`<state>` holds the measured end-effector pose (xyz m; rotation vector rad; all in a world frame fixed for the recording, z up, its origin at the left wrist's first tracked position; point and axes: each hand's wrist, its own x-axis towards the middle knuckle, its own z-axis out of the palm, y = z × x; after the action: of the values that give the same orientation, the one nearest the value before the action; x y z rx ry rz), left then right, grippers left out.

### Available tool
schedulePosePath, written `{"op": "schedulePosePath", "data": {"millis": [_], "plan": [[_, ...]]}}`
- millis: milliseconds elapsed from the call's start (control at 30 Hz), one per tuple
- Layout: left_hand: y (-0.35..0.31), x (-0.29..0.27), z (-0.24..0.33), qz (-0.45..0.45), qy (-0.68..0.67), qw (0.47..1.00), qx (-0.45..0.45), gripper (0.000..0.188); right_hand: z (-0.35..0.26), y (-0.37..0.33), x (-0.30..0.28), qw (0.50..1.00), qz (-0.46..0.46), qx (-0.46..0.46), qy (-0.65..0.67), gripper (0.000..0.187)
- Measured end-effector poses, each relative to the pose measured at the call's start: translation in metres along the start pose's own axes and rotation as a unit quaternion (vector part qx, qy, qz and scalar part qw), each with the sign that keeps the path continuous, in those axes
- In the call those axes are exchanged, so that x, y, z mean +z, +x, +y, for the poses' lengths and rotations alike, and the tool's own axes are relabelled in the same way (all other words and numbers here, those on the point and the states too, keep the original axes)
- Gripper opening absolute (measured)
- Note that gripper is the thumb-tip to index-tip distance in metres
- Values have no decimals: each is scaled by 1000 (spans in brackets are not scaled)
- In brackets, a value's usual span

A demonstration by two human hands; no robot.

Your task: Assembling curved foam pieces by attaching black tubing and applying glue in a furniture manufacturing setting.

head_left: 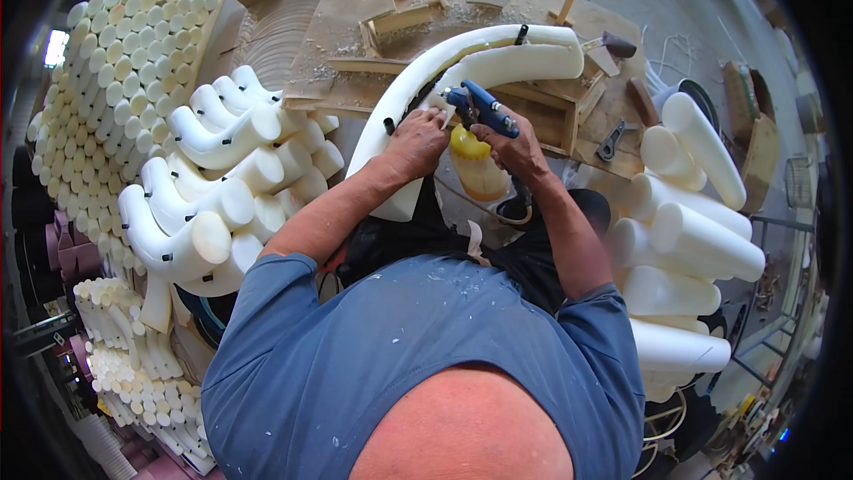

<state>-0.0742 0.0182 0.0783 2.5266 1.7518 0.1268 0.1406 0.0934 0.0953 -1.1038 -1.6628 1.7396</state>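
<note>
A long curved white foam piece point(382, 129) arches in front of me, with a dark lengthwise slit and black pegs standing in it. My left hand point(418, 138) has its fingers closed at the slit, gripping the foam's edge close to the gun's nozzle. My right hand point(517, 147) is wrapped round the handle of a blue spray gun point(487, 108) that points left toward the slit. Below the gun hangs a translucent cup point(478, 173) with yellowish liquid. The exact spot under my left fingertips is hidden.
Bent foam pieces with black pegs point(209, 138) are heaped at left, before a tall foam stack point(133, 53). White foam rolls point(706, 240) lie piled at right. A wooden workbench point(338, 27) with shavings and upright sticks stands ahead, with black-handled scissors point(611, 140) at its right.
</note>
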Motion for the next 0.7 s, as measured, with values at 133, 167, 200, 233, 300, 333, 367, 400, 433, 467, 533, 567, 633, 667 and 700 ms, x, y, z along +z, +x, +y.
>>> {"op": "schedulePosePath", "data": {"millis": [133, 167, 200, 233, 300, 333, 367, 400, 433, 467, 533, 567, 633, 667, 700], "plan": [[0, 1, -1, -2, 0, 1000, -3, 21, 1, 5, 1, 1000, 9, -5, -9, 24], [-2, 1, -1, 7, 9, 1000, 0, 22, -1, 5, 0, 1000, 8, -6, -10, 24], [-2, 2, 0, 17, 18, 1000, 3, 22, -3, 5, -1, 1000, 16, 2, 6, 24], [-2, 0, 1, 18, 18, 1000, 3, 22, -6, 5, -2, 999, 26, 11, 22, 24], [-2, -2, 2, 18, 13, 1000, 4, 22, -4, 6, -3, 999, 27, 17, 24, 25], [-2, -1, 1, 18, 13, 1000, 3, 22, -5, 5, -2, 999, 28, 24, 27, 26], [-2, 0, 0, 17, 16, 1000, 3, 23, -6, 5, -1, 999, 28, 24, 27, 26], [-2, 1, -1, 16, 19, 1000, 3, 23, -6, 5, 1, 1000, 14, 11, 13, 26], [0, -4, 1, 16, 18, 1000, 4, 23, -7, 3, 3, 1000, 3, -1, -1, 27], [2, -11, 4, -30, 7, 999, -12, 25, -8, 1, 4, 1000, -9, 12, 2, 27], [1, -15, 5, -73, -5, 997, -30, 28, -12, -1, 5, 1000, -17, 23, -2, 27], [0, -14, 5, -59, -5, 998, -29, 27, -15, -1, 7, 999, -26, 33, -7, 27], [-3, -13, 3, -47, -4, 998, -29, 27, -19, -2, 7, 999, -10, 34, 10, 24], [-3, -11, 3, -42, 3, 999, -25, 27, -19, -3, 7, 999, 8, 36, 30, 22], [-4, -9, 2, -37, 10, 999, -22, 27, -17, -2, 5, 999, 7, 35, 30, 22]]}}
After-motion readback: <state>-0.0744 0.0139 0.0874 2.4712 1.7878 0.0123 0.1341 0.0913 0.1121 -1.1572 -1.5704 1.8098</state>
